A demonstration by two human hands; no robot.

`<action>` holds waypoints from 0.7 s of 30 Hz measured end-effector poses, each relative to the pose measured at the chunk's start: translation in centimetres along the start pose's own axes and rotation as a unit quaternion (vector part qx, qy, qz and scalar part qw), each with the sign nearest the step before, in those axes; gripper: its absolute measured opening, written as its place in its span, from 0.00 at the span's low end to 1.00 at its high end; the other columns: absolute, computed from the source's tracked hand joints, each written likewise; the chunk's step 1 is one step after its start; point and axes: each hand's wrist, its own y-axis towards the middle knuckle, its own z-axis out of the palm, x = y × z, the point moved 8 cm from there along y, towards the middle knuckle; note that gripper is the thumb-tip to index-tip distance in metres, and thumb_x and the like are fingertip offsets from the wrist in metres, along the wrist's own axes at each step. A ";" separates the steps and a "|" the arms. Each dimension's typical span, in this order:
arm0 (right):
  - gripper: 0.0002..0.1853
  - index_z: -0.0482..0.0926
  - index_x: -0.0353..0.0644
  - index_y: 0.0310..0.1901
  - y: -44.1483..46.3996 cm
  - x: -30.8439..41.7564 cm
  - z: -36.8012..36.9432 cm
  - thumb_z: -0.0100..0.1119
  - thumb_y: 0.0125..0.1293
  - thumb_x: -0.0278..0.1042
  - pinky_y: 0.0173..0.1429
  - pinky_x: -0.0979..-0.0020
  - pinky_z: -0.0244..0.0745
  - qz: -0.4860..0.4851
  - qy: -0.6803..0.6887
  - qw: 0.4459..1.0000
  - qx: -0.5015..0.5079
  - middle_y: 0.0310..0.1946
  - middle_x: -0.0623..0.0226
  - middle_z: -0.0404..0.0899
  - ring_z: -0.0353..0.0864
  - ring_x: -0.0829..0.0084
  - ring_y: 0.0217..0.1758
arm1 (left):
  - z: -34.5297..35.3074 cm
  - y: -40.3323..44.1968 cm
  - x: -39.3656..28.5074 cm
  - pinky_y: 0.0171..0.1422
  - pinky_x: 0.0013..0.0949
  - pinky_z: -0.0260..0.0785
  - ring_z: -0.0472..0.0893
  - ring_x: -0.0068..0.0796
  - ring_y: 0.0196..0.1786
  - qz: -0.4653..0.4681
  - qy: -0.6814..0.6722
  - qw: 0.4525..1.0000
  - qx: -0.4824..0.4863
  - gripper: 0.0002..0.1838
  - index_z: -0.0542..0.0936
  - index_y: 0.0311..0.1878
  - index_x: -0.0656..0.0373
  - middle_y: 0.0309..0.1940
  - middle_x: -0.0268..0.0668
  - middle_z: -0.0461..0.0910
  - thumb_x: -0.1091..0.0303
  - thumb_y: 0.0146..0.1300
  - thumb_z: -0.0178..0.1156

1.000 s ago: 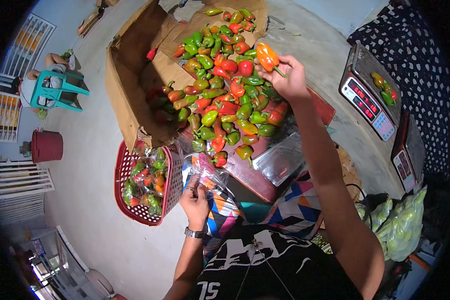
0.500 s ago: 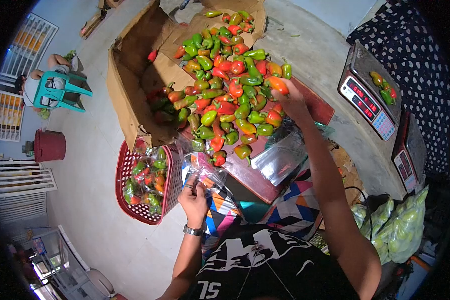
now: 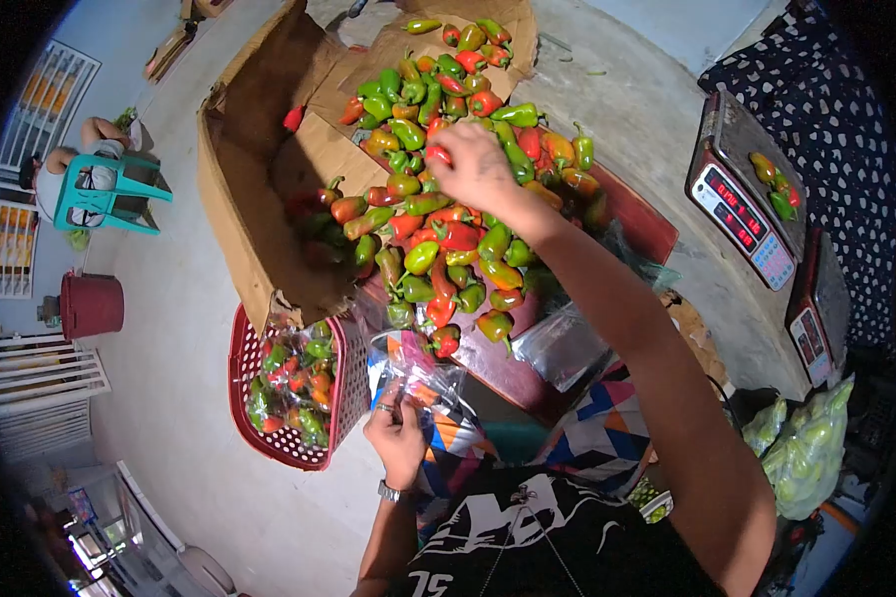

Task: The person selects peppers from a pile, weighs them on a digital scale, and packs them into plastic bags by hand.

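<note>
My left hand (image 3: 396, 443) is closed on the edge of a clear plastic bag (image 3: 430, 383) over my lap, beside the basket. Over the upper part of a heap of red and green peppers (image 3: 458, 236) is my right hand (image 3: 476, 167), its fingers curled round a red pepper (image 3: 439, 155) that shows only in part. The heap spreads over cardboard and a dark red board (image 3: 478, 353). More clear bags (image 3: 564, 343) lie flat on the board's near right part.
A red perforated basket (image 3: 340, 398) with bagged peppers stands at the left, below a cardboard box (image 3: 231, 199). Two digital scales (image 3: 742, 214) are at the right, the farther one bearing several peppers. A seated person (image 3: 98, 149) is at the far left, by a green chair (image 3: 119, 189).
My right hand has moved left and away from me across the heap; the orange-red pepper it touched is no longer in it. My left hand keeps the bag and has shifted slightly.
</note>
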 end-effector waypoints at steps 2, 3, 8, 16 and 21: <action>0.24 0.80 0.47 0.58 2.0 1.5 3.2 0.68 0.61 0.45 0.70 0.48 0.67 -0.028 -0.064 0.996 0.059 0.60 0.50 0.76 0.72 0.49 0.66 | 0.0 0.0 0.1 0.45 0.29 0.76 0.82 0.20 0.37 -0.034 -0.013 0.999 0.010 0.15 0.83 0.57 0.69 0.36 0.39 0.87 0.80 0.69 0.58; 0.28 0.78 0.48 0.62 3.2 1.9 4.3 0.68 0.61 0.47 0.71 0.47 0.65 -0.043 -0.078 0.994 0.064 0.63 0.48 0.72 0.69 0.48 0.68 | 0.0 0.0 0.1 0.41 0.26 0.74 0.80 0.17 0.34 -0.020 0.000 1.000 0.000 0.15 0.84 0.57 0.68 0.33 0.35 0.85 0.80 0.69 0.58; 0.36 0.73 0.51 0.70 11.5 0.5 9.2 0.69 0.61 0.51 0.76 0.46 0.60 -0.029 -0.132 0.984 0.115 0.72 0.45 0.64 0.64 0.45 0.74 | 0.0 0.2 0.1 0.34 0.21 0.67 0.74 0.11 0.30 -0.020 -0.004 1.000 -0.009 0.15 0.85 0.56 0.65 0.30 0.29 0.82 0.80 0.69 0.59; 0.56 0.59 0.63 0.80 17.6 -3.2 16.4 0.80 0.48 0.52 0.82 0.44 0.54 0.015 -0.240 0.890 0.386 0.82 0.58 0.55 0.54 0.50 0.84 | -0.2 0.1 0.9 0.32 0.22 0.68 0.74 0.12 0.27 -0.021 -0.025 0.999 -0.026 0.13 0.86 0.54 0.65 0.31 0.32 0.84 0.79 0.67 0.62; 0.55 0.62 0.65 0.79 17.9 -3.4 19.2 0.79 0.46 0.48 0.79 0.53 0.64 0.017 -0.241 0.864 0.443 0.79 0.63 0.62 0.62 0.57 0.81 | -0.2 0.6 0.2 0.35 0.23 0.70 0.75 0.14 0.29 -0.013 -0.010 1.000 -0.020 0.13 0.86 0.54 0.66 0.31 0.33 0.84 0.80 0.68 0.62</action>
